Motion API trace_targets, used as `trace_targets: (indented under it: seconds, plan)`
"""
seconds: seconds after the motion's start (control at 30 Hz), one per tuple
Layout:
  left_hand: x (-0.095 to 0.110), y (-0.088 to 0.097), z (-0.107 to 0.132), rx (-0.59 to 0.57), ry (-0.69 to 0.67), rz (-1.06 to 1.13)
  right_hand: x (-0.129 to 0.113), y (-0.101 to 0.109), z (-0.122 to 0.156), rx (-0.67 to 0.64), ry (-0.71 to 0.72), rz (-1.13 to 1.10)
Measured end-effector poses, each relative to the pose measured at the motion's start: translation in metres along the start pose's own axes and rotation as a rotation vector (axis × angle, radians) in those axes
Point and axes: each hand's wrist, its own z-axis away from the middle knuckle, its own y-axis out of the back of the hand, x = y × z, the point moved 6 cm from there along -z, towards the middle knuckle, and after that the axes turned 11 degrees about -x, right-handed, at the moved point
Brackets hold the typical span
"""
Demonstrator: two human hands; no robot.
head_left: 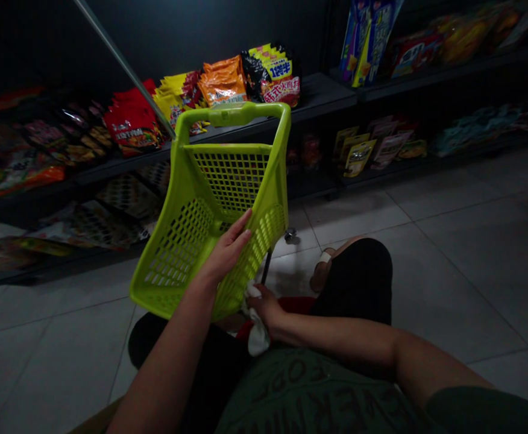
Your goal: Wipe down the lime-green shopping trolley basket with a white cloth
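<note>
A lime-green plastic shopping basket (173, 265) with perforated walls stands tilted in front of me, its long handle (284, 129) pointing toward the shelves. My left hand (228, 250) reaches over it and lies against the near right side wall, fingers stretched out. Low beside that same wall, my right hand (267, 308) is closed around a white cloth (258, 337). Part of the cloth is bunched against the basket's outer side. The right fingertips are partly hidden by cloth and basket.
Shelves ahead hold red noodle packets (132, 123), orange packets (223, 81) and blue snack packs (367, 42). A metal pole (123, 63) slants down behind the basket. A small caster (291, 235) shows beside it on the tiled floor (463, 253). My bent knees flank the basket.
</note>
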Motion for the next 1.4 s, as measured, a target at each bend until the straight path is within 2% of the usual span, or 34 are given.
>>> trace_targets:
  seconds: [0.1,0.17,0.27,0.33,0.4,0.5,0.6,0.67,0.73,0.8,0.83,0.87,0.9,0.93,0.97,1.0,1.07,1.2,1.27,1.3,1.33,1.4]
  plan:
    - [-0.003,0.002,0.003,-0.004,-0.006,0.008,-0.01,-0.028,0.024,-0.115,-0.155,-0.115]
    - [-0.004,0.003,0.004,-0.005,-0.017,0.024,-0.027,-0.044,0.032,-0.196,-0.14,-0.122]
    - [-0.002,0.003,0.006,-0.007,-0.034,0.046,-0.052,-0.051,0.034,-0.291,0.064,0.026]
    - [0.0,0.002,0.006,-0.01,-0.027,0.061,-0.061,-0.046,0.033,-0.386,0.256,0.309]
    - [0.001,0.001,0.007,-0.01,-0.007,0.077,-0.06,-0.038,0.031,-0.518,0.397,0.664]
    - [0.002,0.002,0.008,-0.009,0.001,0.074,-0.05,-0.025,0.026,-0.594,0.452,1.041]
    - [0.001,0.003,0.01,-0.015,-0.005,0.041,-0.056,-0.03,0.029,-0.602,0.535,1.153]
    - [0.0,0.004,0.011,-0.011,0.002,0.029,-0.079,-0.038,0.033,-0.6,0.668,1.098]
    - [0.0,0.004,0.012,-0.01,0.005,0.018,-0.122,-0.035,0.027,-0.528,0.816,1.011]
    - [0.002,0.004,0.011,-0.006,-0.002,0.005,-0.181,-0.013,0.005,-0.321,0.919,0.927]
    - [0.003,0.003,0.011,-0.005,-0.006,0.0,-0.212,0.005,-0.01,-0.145,0.938,0.871]
    - [0.004,0.002,0.011,-0.006,-0.007,-0.003,-0.242,0.028,-0.024,0.101,0.928,0.78]
    - [0.005,0.001,0.01,-0.004,-0.005,-0.003,-0.263,0.048,-0.036,0.281,0.899,0.702]
    - [0.004,0.001,0.01,0.0,0.001,-0.004,-0.277,0.061,-0.044,0.406,0.866,0.634]
    - [0.004,0.0,0.009,0.001,0.009,-0.008,-0.282,0.068,-0.048,0.471,0.842,0.587]
    - [0.003,0.0,0.008,0.005,0.017,-0.015,-0.278,0.066,-0.049,0.463,0.837,0.572]
    - [0.001,0.0,0.006,0.009,0.031,-0.03,-0.247,0.044,-0.036,0.309,0.872,0.611]
    - [0.0,0.001,0.005,-0.009,0.056,-0.061,-0.142,-0.016,0.011,-0.196,0.883,0.745]
    - [0.0,0.002,0.006,-0.012,0.074,-0.069,-0.113,-0.029,0.024,-0.412,0.849,0.804]
    - [-0.001,0.003,0.007,-0.014,0.083,-0.066,-0.111,-0.028,0.024,-0.47,0.833,0.826]
    - [-0.001,0.003,0.007,-0.021,0.088,-0.057,-0.119,-0.023,0.019,-0.469,0.83,0.834]
    - [-0.003,0.002,0.008,-0.043,0.085,-0.039,-0.158,-0.003,-0.001,-0.316,0.864,0.806]
